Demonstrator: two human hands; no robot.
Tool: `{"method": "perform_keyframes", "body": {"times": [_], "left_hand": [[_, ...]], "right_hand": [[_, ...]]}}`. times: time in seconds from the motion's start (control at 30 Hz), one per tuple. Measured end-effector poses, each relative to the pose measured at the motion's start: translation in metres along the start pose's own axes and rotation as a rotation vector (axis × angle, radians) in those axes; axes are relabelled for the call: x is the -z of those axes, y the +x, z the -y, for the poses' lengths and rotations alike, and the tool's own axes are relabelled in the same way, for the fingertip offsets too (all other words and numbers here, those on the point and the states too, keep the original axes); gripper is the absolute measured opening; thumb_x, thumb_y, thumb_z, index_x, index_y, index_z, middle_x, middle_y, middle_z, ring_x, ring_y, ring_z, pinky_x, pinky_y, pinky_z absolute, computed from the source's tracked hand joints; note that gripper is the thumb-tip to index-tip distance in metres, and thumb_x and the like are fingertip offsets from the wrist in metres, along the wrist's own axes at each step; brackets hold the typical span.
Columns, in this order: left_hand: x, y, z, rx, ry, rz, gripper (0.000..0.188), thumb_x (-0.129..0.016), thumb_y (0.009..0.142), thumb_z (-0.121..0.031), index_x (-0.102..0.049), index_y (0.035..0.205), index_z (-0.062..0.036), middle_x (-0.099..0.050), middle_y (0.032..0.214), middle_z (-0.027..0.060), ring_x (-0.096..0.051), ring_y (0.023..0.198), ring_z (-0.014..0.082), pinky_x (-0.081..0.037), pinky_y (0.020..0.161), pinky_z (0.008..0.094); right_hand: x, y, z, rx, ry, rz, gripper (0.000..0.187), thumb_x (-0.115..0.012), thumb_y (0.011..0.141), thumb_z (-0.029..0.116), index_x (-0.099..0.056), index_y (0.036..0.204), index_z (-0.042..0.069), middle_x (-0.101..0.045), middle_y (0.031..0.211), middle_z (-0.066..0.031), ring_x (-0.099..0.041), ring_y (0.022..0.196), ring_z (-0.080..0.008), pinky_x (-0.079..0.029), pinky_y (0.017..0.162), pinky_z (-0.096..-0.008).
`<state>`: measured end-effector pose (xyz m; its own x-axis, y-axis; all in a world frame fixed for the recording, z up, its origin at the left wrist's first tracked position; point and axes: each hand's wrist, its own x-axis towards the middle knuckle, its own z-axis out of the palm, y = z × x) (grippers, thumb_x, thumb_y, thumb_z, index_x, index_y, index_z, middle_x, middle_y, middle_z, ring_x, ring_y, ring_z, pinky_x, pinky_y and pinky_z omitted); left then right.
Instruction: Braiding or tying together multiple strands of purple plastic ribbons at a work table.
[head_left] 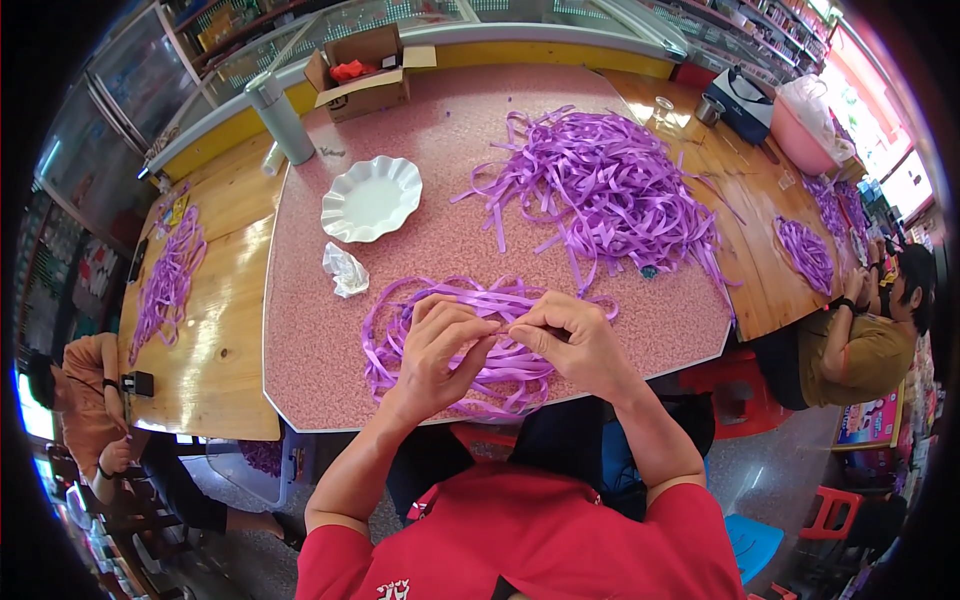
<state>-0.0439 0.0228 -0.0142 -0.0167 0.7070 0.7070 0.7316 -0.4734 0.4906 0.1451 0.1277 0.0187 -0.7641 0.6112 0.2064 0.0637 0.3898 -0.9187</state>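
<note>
Above a looped bundle of purple ribbon (400,325) at the near part of the pink speckled table (455,215), both my hands meet fingertip to fingertip. My left hand (438,350) is closed in a pinch, and my right hand (574,342) pinches right beside it. Between the fingertips a thin bit of purple ribbon shows; its end or knot is mostly hidden by my fingers. A large tangled heap of purple ribbon (610,185) lies just beyond my right hand. Left of the bundle is a crumpled white tissue (345,270).
A white scalloped dish (372,200), a grey-green bottle (280,118) and an open cardboard box (370,85) stand far left. At right are a pink basin (800,125) and a dark blue bag (742,105). One person sits at each side, with ribbon piles nearby.
</note>
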Motion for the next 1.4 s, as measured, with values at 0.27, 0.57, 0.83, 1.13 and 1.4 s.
{"method": "perform_keyframes", "body": {"times": [0.27, 0.57, 0.83, 1.13, 1.4], "left_hand": [[-0.006, 0.000, -0.005, 0.098, -0.042, 0.013, 0.027, -0.078, 0.077, -0.004, -0.065, 0.101, -0.0064, -0.066, 0.094, 0.0079, -0.063, 0.091, 0.0258, -0.044, 0.090, 0.0407], [0.010, -0.017, 0.008, 0.266, -0.253, -0.007, 0.017, -0.066, 0.086, 0.002, -0.060, 0.101, -0.0035, -0.065, 0.100, 0.0107, -0.062, 0.095, 0.0245, -0.045, 0.095, 0.0408], [0.010, 0.010, -0.015, 0.041, 0.094, 0.121, 0.037, -0.075, 0.082, -0.012, -0.057, 0.114, -0.0057, -0.062, 0.104, 0.0130, -0.059, 0.102, 0.0327, -0.042, 0.096, 0.0441], [0.017, 0.001, -0.013, -0.060, -0.080, 0.388, 0.014, -0.068, 0.085, -0.004, -0.055, 0.089, -0.0056, -0.058, 0.084, 0.0074, -0.060, 0.084, 0.0257, -0.043, 0.096, 0.0464], [-0.020, 0.019, -0.021, 0.056, -0.344, 0.427, 0.034, -0.072, 0.084, -0.011, -0.058, 0.115, -0.0057, -0.063, 0.107, 0.0090, -0.059, 0.106, 0.0333, -0.038, 0.105, 0.0483]], "right_hand": [[-0.004, 0.001, 0.003, 0.013, -0.011, -0.021, 0.011, -0.071, 0.092, 0.010, -0.072, 0.092, -0.001, -0.057, 0.080, -0.0006, -0.049, 0.068, -0.0062, -0.037, 0.058, -0.0239], [0.003, 0.000, -0.002, 0.044, -0.036, -0.070, 0.011, -0.071, 0.092, 0.011, -0.072, 0.092, 0.000, -0.058, 0.080, -0.0009, -0.050, 0.069, -0.0070, -0.038, 0.059, -0.0245], [0.000, -0.002, 0.009, 0.058, -0.071, -0.041, 0.009, -0.072, 0.090, 0.008, -0.070, 0.090, -0.001, -0.058, 0.079, -0.0032, -0.052, 0.068, -0.0108, -0.040, 0.059, -0.0267], [0.004, -0.018, -0.002, 0.268, -0.170, -0.006, 0.012, -0.073, 0.087, 0.008, -0.065, 0.084, -0.001, -0.058, 0.078, -0.0093, -0.059, 0.068, -0.0239, -0.046, 0.059, -0.0337], [0.022, -0.046, 0.003, 0.298, 0.005, -0.153, 0.014, -0.071, 0.089, 0.010, -0.065, 0.082, 0.000, -0.058, 0.079, -0.0076, -0.057, 0.067, -0.0192, -0.044, 0.057, -0.0316]]}}
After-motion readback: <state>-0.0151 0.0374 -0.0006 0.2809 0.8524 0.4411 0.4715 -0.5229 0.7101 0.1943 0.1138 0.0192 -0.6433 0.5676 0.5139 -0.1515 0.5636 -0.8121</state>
